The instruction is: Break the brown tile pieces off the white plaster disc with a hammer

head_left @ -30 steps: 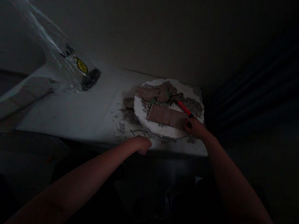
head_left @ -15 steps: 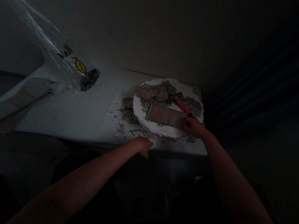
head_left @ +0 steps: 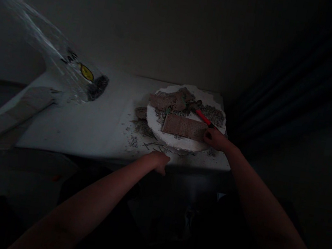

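My right hand [head_left: 215, 139] is closed in a pinch at the right end of a flat brown rectangular piece [head_left: 184, 127] with a pitted, woven-looking surface; its exact kind is unclear in the dim light. This piece lies on a round white slab [head_left: 156, 123] with a ragged edge. Just behind my right hand, a red-handled tool [head_left: 203, 117] rests on the slab, its head hard to make out. My left hand [head_left: 159, 161] is at the table's front edge, below the slab, thumb and fingers apart, with nothing visible in it.
A crumpled brown textured piece [head_left: 170, 101] and grey gravel [head_left: 213, 115] lie on the slab. Crumbs and thin sticks [head_left: 153, 144] are scattered on the white table [head_left: 95, 129]. A clear plastic bag [head_left: 80, 80] with dark contents stands left, near folded cardboard [head_left: 22, 107]. Dark curtain [head_left: 296, 87] hangs right.
The view has shifted slightly, so the bag and slab appear a little to the left. Both hands keep the same pose, and the brown piece stays in place on the slab.
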`<state>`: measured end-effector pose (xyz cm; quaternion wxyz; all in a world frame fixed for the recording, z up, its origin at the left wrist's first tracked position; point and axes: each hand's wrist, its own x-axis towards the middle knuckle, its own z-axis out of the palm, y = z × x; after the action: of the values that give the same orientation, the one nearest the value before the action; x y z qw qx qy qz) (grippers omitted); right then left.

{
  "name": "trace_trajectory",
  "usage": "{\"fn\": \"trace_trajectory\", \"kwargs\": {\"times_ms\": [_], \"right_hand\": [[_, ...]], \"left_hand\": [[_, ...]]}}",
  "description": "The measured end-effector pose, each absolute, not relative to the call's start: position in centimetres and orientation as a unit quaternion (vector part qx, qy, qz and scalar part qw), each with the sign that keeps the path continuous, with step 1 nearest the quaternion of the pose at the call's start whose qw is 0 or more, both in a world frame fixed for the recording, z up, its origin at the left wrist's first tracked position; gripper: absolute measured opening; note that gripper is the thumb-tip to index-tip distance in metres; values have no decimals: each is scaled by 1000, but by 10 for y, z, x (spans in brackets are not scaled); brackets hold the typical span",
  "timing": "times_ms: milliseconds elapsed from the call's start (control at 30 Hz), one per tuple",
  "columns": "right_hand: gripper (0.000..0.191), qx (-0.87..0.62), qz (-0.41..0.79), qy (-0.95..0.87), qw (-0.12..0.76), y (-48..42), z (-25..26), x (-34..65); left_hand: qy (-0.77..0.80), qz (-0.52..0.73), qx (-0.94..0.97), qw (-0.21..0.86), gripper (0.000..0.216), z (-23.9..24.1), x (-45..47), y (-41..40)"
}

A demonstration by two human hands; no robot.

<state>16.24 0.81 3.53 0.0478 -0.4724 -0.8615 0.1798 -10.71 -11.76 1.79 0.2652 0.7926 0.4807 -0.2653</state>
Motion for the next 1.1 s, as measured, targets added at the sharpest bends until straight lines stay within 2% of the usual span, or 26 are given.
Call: {"fn": "trace_trajectory", "kwargs": {"times_ms": [533,700,867,967,1100], "right_hand": [[1,-483,205,-849,66,8,37,161],[5,-432,133,-887,97,-6,47,156],[5,-481,110,-858,145,-9,55,155],[6,-492,101,-839,212,-12,64,155],[7,-419,150,-864,236,-36,72,133]], "left_hand": [[467,-269,797,273,64,23,-108,-118],[460,-267,800,276,64,28,-105,-118],[458,-264,804,274,62,36,-104,-117],[440,-187,822,310,48,43,-108,-111],[458,66,804,373,43,53,-110,-101]]}}
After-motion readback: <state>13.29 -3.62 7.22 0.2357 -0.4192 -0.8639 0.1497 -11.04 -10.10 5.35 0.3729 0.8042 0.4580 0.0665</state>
